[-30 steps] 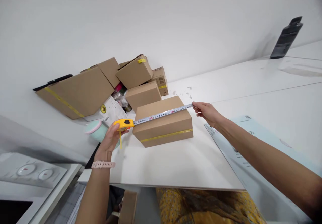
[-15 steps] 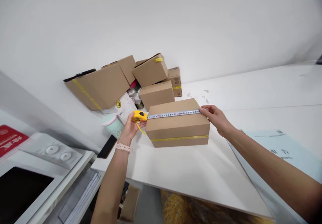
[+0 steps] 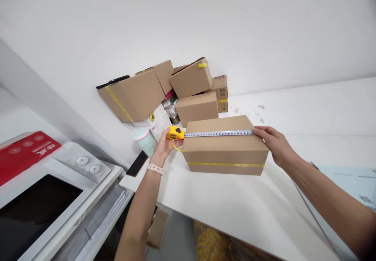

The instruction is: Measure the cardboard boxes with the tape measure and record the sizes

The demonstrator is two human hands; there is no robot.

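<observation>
Had a plain brown cardboard box (image 3: 225,145), banded with yellow packing tape (image 3: 226,164), on the white table (image 3: 235,202). Gripped a yellow tape measure (image 3: 176,133) in the left hand (image 3: 165,145); pinched its silver numbered blade (image 3: 219,133) across the box top in the right hand (image 3: 273,141).

I look through one head-worn camera, facing forward and down across the white table (image 3: 235,198) toward the wall (image 3: 188,26). It sits near, with left hand (image 3: 167,145) and right hand (image 3: 273,143) well inside frame.
</observation>
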